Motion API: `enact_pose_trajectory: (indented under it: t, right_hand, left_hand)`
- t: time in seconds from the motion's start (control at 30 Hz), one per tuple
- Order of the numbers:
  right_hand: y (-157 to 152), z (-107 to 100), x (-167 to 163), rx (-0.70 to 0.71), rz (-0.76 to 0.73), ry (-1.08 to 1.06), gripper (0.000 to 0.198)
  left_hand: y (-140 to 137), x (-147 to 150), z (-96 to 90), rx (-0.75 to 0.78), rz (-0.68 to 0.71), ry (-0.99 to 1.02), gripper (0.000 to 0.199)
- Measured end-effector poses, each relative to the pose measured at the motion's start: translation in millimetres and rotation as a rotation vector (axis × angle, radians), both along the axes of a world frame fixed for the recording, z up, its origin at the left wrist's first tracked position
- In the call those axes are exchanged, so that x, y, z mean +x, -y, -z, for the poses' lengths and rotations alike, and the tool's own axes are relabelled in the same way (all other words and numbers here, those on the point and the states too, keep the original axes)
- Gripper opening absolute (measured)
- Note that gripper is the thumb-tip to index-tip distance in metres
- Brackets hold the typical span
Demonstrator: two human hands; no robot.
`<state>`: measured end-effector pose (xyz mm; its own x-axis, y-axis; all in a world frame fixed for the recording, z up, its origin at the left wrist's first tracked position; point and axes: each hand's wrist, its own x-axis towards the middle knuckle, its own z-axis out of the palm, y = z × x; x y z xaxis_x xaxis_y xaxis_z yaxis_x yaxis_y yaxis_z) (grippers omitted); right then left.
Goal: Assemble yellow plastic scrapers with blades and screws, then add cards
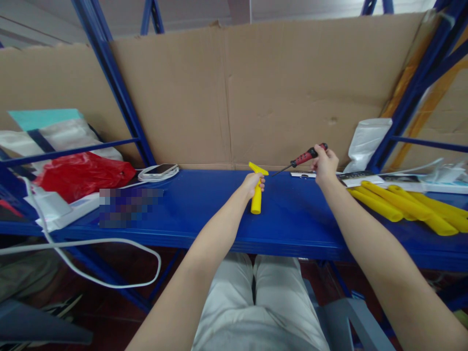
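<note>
My left hand (253,184) is wrapped round the handle of a yellow T-shaped plastic tool (256,201), held upright over the blue shelf with its slanted head at the top. In my right hand (325,165) is a screwdriver (305,157) with a red and black handle, gripped near the handle's end. Its thin dark shaft points down and left. The shaft's tip lies a little to the right of the yellow tool's head, apparently apart from it. My fingers hide part of the yellow handle.
Several yellow tube-shaped parts (409,204) lie at the right of the blue shelf (204,204). A phone (163,168) rests on a coiled white cable at the back left, near a red plastic bag (84,173) and a white power strip (78,209). Cardboard (183,97) stands behind.
</note>
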<state>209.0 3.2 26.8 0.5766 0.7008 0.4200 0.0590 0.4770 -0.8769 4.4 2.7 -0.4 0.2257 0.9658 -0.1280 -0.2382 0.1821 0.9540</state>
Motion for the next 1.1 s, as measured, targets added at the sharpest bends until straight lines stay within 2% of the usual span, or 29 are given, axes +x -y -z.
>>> enact_pose_trajectory:
  t: [0.17,0.5,0.6,0.7,0.77,0.9,1.0,1.1]
  right_hand:
    - [1.0,3.5,-1.0,-0.007,0.064,0.08,0.031]
    - [5.7,11.0,-8.9,-0.083,-0.032,0.32,0.027]
    - [5.3,11.4,-7.9,-0.099,0.023,0.515,0.021]
    - [5.9,13.4,-8.4,-0.137,0.177,0.835,0.018]
    - [6.4,15.7,-10.2,-0.197,0.213,1.035,0.018]
    - [6.4,21.3,-14.6,-0.37,0.131,1.27,0.016]
    - [5.2,26.0,-16.8,-0.536,0.035,1.297,0.018]
    - [4.4,30.7,-19.4,-0.679,-0.13,1.219,0.025]
  left_hand:
    - [-3.2,-1.5,1.9,-0.015,-0.068,-0.002,0.016]
    - [-2.7,-1.8,2.4,-0.026,-0.108,0.034,0.017]
    - [-2.3,-1.9,2.2,-0.028,-0.113,0.034,0.017]
    - [-1.3,-2.0,1.5,-0.037,-0.12,0.043,0.017]
    - [-0.7,-2.0,0.9,-0.043,-0.12,0.042,0.017]
    - [-0.3,-1.7,0.2,-0.045,-0.111,0.033,0.016]
    - [-0.5,-1.4,0.4,-0.032,-0.116,0.03,0.015]
    - [-0.5,-1.2,0.8,-0.025,-0.125,0.024,0.016]
